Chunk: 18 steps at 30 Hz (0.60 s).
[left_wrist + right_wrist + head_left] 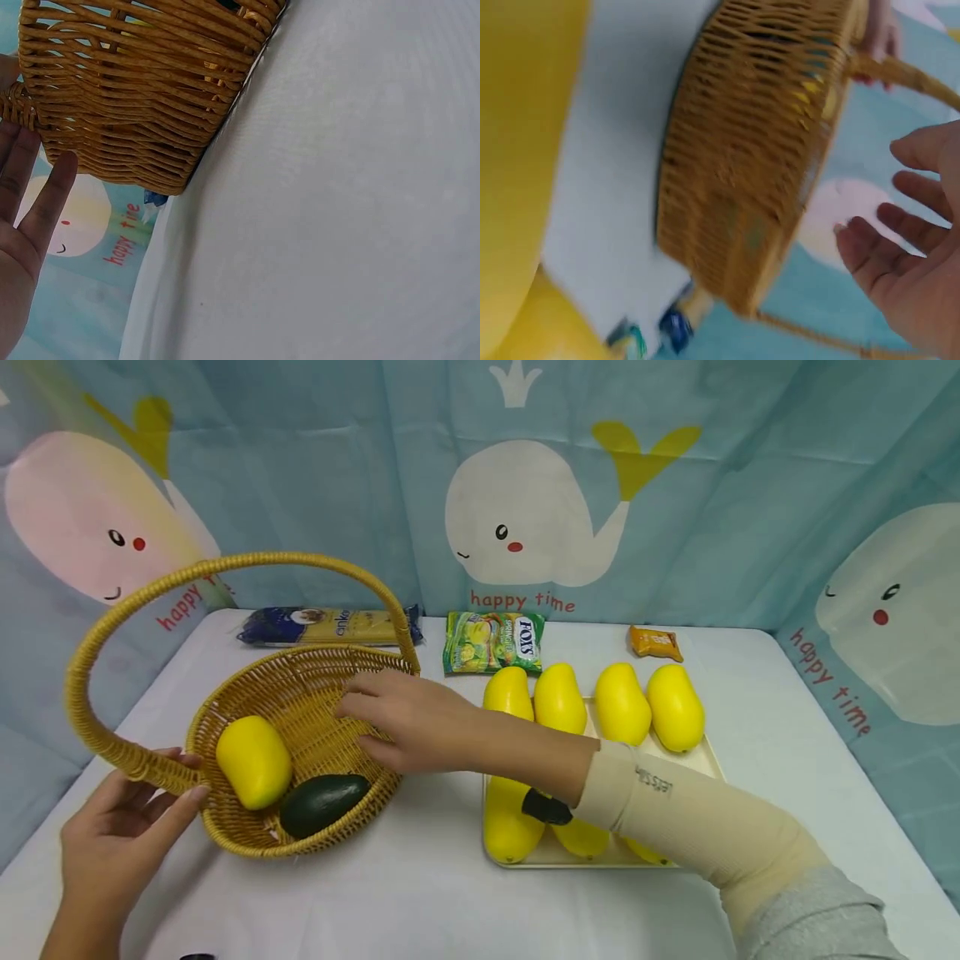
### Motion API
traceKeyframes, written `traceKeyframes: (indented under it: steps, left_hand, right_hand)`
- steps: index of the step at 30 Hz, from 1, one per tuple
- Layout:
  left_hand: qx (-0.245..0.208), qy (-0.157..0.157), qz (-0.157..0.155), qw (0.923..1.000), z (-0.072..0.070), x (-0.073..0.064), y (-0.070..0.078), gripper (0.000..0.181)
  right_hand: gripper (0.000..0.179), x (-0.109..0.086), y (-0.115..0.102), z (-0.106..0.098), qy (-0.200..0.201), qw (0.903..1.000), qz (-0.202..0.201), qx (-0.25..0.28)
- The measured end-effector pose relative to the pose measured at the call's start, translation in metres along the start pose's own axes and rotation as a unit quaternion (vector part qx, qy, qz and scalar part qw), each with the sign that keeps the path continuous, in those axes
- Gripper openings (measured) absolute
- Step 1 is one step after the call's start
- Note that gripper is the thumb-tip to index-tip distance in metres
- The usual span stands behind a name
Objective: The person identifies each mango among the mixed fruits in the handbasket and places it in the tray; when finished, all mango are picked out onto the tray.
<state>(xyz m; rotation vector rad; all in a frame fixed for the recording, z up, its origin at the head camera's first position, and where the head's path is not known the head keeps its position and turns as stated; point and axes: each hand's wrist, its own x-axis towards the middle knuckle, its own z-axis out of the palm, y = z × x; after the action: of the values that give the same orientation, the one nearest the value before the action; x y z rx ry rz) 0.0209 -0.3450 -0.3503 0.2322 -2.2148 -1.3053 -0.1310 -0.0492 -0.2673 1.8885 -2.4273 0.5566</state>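
A wicker basket (pixel 300 668) with a tall arched handle stands on the left of the table. Inside lie a yellow mango (pixel 254 762) and a dark green avocado (pixel 324 805). My left hand (pixel 123 831) grips the near-left foot of the handle at the rim, thumb on the near side; in the left wrist view the hand (pixel 26 202) is partly cut off. Over the basket's right side hovers my right hand (pixel 405 718), fingers loosely bent and holding nothing. From the right wrist, that hand (pixel 915 232) shows parted fingers beside the basket (pixel 742 142).
A cream tray (pixel 705 760) with several mangoes (pixel 622 703) lies to the right, partly under my right forearm. Along the back are a long pasta packet (pixel 322 626), a green Fox's candy bag (pixel 493 643) and a small orange packet (pixel 656 643). A whale-print curtain (pixel 337 485) encloses the table.
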Motion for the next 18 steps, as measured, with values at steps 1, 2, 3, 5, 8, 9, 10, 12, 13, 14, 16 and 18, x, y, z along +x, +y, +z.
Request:
traceKeyframes:
  steps: [1, 2, 3, 5, 8, 9, 10, 12, 13, 14, 16, 18]
  left_hand:
    - [-0.007, -0.002, -0.003, 1.0, 0.0, 0.0, 0.0, 0.055]
    - [-0.014, -0.004, -0.002, 0.9999, 0.0, 0.0, 0.0, 0.055]
    - [-0.018, -0.006, -0.002, 0.9998, 0.0, 0.0, 0.0, 0.056]
    - [-0.013, -0.007, 0.004, 0.9999, 0.001, 0.0, 0.0, 0.056]
    - [0.005, -0.006, 0.015, 0.9999, 0.001, 0.001, 0.0, 0.056]
    - [0.012, -0.006, 0.018, 0.9997, 0.0, 0.001, 0.0, 0.056]
    - [0.013, -0.007, 0.018, 0.9997, 0.0, 0.001, 0.001, 0.056]
    - [0.012, -0.007, 0.018, 0.9997, 0.0, 0.001, 0.001, 0.056]
    - [0.013, -0.007, 0.018, 0.9997, 0.0, 0.001, 0.001, 0.056]
    - [0.013, -0.007, 0.018, 0.9997, 0.0, 0.001, 0.001, 0.056]
    - [0.0, -0.006, 0.018, 0.9998, -0.001, 0.001, 0.0, 0.055]
    - [-0.02, -0.006, 0.021, 0.9996, -0.001, 0.0, -0.002, 0.054]
  right_hand:
    - [0.035, 0.007, -0.002, 0.006, -0.009, 0.9998, -0.015, -0.014]
    - [0.037, 0.014, -0.003, 0.011, -0.021, 0.9991, -0.025, -0.028]
    - [0.039, 0.02, -0.005, 0.017, -0.033, 0.9983, -0.031, -0.038]
    - [0.043, 0.031, -0.009, 0.026, -0.054, 0.9965, -0.037, -0.052]
    - [0.051, 0.046, -0.012, 0.038, -0.091, 0.9931, -0.025, -0.07]
    - [0.054, 0.05, -0.012, 0.041, -0.102, 0.9921, -0.02, -0.071]
    - [0.058, 0.055, -0.013, 0.045, -0.111, 0.9909, -0.015, -0.074]
    - [0.063, 0.064, -0.013, 0.051, -0.132, 0.9871, -0.01, -0.091]
    - [0.064, 0.068, -0.013, 0.054, -0.14, 0.9848, -0.012, -0.102]
    - [0.065, 0.072, -0.013, 0.057, -0.148, 0.9823, -0.018, -0.114]
    - [0.063, 0.079, -0.014, 0.063, -0.16, 0.9776, -0.031, -0.133]
    - [0.063, 0.084, -0.015, 0.068, -0.172, 0.9736, -0.041, -0.144]
